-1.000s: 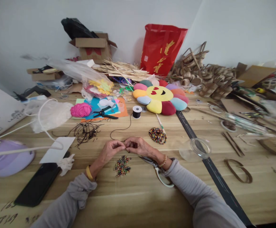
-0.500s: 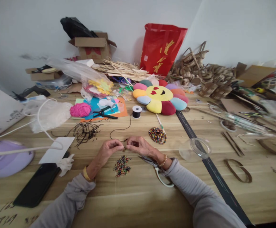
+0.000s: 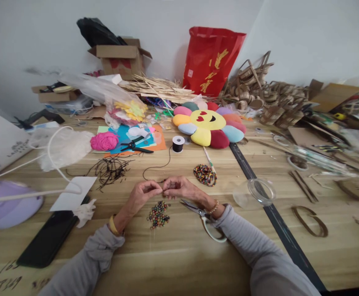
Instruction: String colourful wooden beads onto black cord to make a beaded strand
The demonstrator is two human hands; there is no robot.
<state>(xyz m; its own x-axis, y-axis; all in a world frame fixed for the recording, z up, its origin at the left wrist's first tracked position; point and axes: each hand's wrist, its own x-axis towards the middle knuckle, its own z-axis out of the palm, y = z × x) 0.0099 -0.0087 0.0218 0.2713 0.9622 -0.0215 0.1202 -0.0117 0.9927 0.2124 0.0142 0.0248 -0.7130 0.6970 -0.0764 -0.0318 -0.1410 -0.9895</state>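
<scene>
My left hand [image 3: 145,195] is closed in a pinch, its thumb and fingertip meeting my right hand's fingertips; what it pinches is too small to make out. My right hand [image 3: 179,188] is also pinched shut, on a thin black cord [image 3: 144,170] that curves over from a black-wound spool [image 3: 178,144]. Just below both hands lies a loose pile of small multicoloured beads [image 3: 158,215]. Scissors [image 3: 208,224] with white handles rest under my right wrist. Behind that hand, a coiled string of colourful beads [image 3: 204,175] lies on the table.
Cut black cords [image 3: 110,168], pliers [image 3: 136,146] and pink yarn [image 3: 104,141] lie to the left, with a black phone [image 3: 48,240] nearer me. A flower cushion [image 3: 210,123] sits behind the spool. On the right are a clear round container [image 3: 261,192] and a dark strip [image 3: 278,218].
My right hand has shifted slightly left, so the fingertips of both hands now touch. A small dark bead seen under the left fingertips earlier is now mostly hidden.
</scene>
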